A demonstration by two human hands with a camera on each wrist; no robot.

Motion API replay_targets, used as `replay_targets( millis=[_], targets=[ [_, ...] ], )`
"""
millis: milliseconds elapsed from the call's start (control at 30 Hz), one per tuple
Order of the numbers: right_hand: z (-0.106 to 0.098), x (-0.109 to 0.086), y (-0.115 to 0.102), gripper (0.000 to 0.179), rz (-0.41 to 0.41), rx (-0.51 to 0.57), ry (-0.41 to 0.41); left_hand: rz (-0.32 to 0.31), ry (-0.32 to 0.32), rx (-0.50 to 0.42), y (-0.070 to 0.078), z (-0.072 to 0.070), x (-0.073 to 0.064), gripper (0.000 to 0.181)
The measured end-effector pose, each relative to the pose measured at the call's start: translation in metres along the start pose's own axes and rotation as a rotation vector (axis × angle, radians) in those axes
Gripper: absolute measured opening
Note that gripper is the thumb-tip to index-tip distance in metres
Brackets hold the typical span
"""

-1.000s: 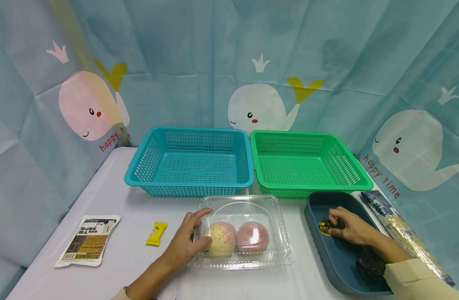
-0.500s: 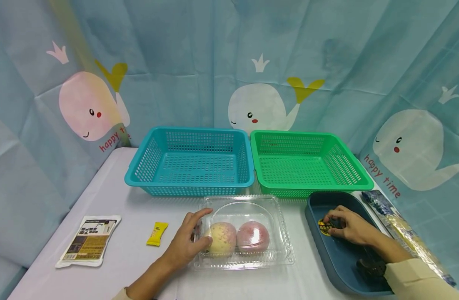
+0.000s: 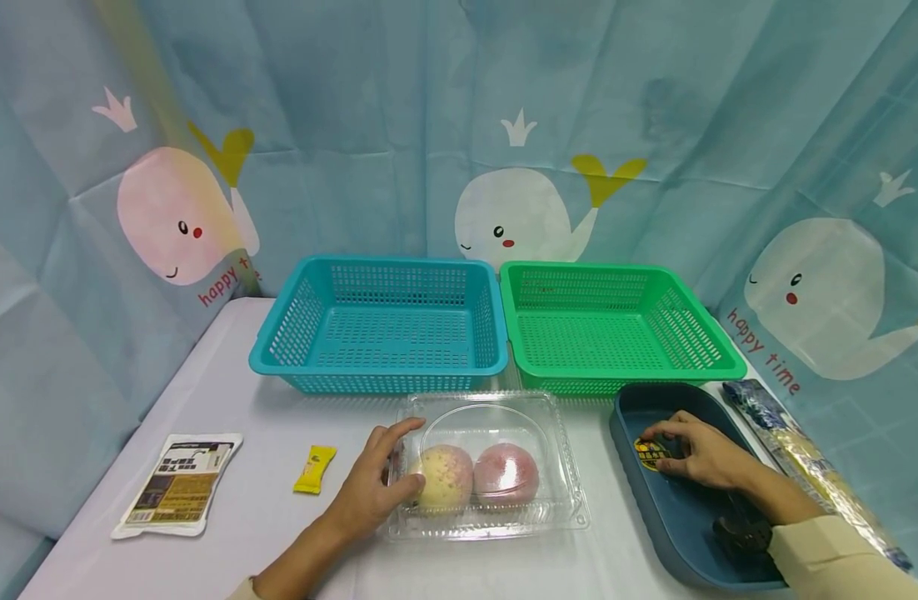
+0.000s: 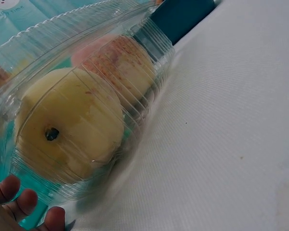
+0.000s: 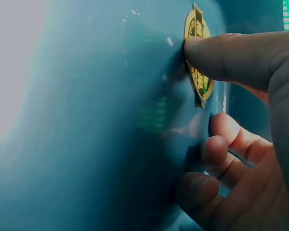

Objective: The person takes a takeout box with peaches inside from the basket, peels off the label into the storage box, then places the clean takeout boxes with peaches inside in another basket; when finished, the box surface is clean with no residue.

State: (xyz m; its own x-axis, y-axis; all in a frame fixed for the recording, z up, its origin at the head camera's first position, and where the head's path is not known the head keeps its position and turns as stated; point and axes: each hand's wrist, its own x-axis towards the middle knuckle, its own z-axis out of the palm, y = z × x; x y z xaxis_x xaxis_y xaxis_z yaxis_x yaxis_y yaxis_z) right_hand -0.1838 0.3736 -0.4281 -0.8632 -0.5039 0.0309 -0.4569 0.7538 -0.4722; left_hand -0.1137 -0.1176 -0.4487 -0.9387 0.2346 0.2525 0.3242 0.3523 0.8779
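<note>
A clear plastic clamshell container (image 3: 496, 525) lies in the middle of the table with two round fruits inside, one yellow with red specks (image 4: 67, 125) and one pink (image 3: 506, 473). My left hand (image 3: 361, 487) grips its left end, thumb on the near part and forefinger over the far part. At the right, my right hand (image 3: 706, 452) reaches into a dark blue tray (image 3: 654, 533). Thumb and forefinger hold a small round black-and-gold label (image 3: 650, 455); the right wrist view shows the thumb across it, with the forefinger mostly hidden. The other fingers curl below.
A blue basket (image 3: 399, 379) and a green basket (image 3: 631, 383) stand behind. On the left lie a yellow sachet (image 3: 315, 469) and a white-and-brown food pack (image 3: 180, 483). A black object (image 3: 742, 533) sits in the tray; a long shiny package (image 3: 811, 467) lies beside it.
My right forefinger has spread away from the thumb, leftward, and more of the label shows, shifted slightly left. My left hand and the container have stayed in place.
</note>
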Motion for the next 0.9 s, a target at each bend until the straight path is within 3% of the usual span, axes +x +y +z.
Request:
replay_targets(
  millis=[333, 500, 900],
  targets=[
    [-0.016, -0.004, -0.011, 0.042, -0.010, 0.036, 0.081, -0.020, 0.005, -0.016, 0.001, 0.000, 0.001, 0.061],
    [-0.032, -0.005, -0.025, 0.044, -0.051, 0.017, 0.148, -0.029, 0.006, -0.024, 0.001, 0.000, 0.001, 0.062],
    [-0.076, -0.004, -0.044, 0.044, -0.053, -0.009, 0.240, -0.053, 0.001, -0.038, 0.002, 0.001, 0.001, 0.062]
  ],
)
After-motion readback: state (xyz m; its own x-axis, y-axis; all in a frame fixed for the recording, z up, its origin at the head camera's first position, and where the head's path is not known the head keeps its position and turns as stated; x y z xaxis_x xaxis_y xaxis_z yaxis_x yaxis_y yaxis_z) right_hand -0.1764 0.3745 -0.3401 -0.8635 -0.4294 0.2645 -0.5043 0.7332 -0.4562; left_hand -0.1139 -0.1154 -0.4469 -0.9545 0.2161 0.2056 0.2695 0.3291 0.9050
